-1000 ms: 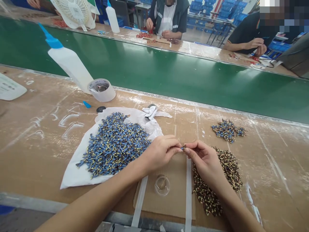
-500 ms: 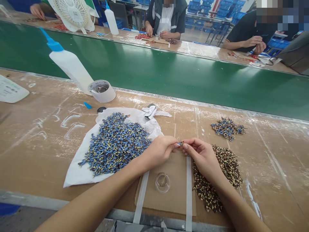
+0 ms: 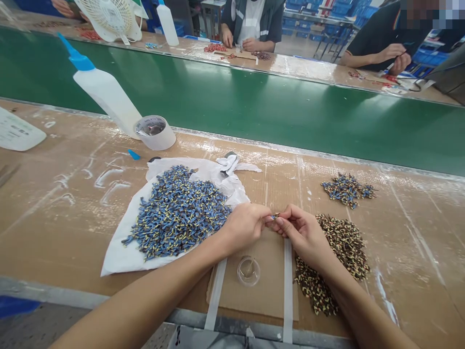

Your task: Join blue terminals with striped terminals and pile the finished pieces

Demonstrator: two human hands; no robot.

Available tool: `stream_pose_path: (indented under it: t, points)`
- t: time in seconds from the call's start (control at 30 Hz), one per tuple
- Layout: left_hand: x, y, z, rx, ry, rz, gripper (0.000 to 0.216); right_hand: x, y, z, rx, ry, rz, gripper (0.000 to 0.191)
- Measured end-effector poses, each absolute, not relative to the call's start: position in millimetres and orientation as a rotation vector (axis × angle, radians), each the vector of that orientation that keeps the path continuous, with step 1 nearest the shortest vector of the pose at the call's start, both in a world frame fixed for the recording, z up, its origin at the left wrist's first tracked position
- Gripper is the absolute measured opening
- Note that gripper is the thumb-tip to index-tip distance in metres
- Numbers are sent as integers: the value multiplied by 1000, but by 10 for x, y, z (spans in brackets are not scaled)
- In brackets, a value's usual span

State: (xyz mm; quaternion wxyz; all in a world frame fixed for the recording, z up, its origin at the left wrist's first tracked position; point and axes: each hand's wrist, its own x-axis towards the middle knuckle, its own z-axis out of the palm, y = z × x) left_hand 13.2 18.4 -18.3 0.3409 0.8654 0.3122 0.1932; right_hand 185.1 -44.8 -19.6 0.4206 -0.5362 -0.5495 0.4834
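Note:
My left hand [image 3: 248,224] and my right hand [image 3: 301,228] meet fingertip to fingertip above a taped cardboard piece [image 3: 267,286]. Between them they pinch a small blue and dark piece [image 3: 275,216], mostly covered by the fingers. Left of my hands, a heap of blue, yellow-tipped small pieces [image 3: 178,213] lies on a white sheet [image 3: 119,252]. By my right hand is a pile of dark brown and cream small pieces [image 3: 345,247]. Behind that sits a smaller cluster of joined-looking blue and dark pieces [image 3: 347,189]. A clear round cup [image 3: 249,271] with a thin stick stands on the cardboard.
A white squeeze bottle [image 3: 105,97] with a blue nozzle leans by a tape roll [image 3: 155,133]. A blue cap [image 3: 133,154] lies nearby. Beyond runs a green conveyor belt [image 3: 225,102], with a fan [image 3: 111,19] and several people working on its far side.
The view has shifted slightly, so the table things appear a little further right. Both hands keep their pinch on the small blue and dark piece, with the fingers barely moved.

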Motion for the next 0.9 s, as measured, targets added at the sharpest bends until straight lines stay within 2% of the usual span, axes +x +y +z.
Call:
stream_pose_path:
  t: [0.4,0.6,0.7,0.77,0.9]
  points:
    - [144,164,-184,2363,852,428,17,1849,-457,-236,-1361,-1419,1166,21]
    - [72,228,18,1975,792,421,24,1812,-458,-95,-1344,-1344,1176,19]
    - [-90,352,228,1791,943,485,25,1967,-398,-35,-1439,-1278,964,19]
    - [-264,460,360,1892,1138,525,29,2199,-316,-40,-1550,-1238,713,20]
    - [-666,637,425,2227,1618,350,19,2810,-114,-145,-1788,-1052,229,27]
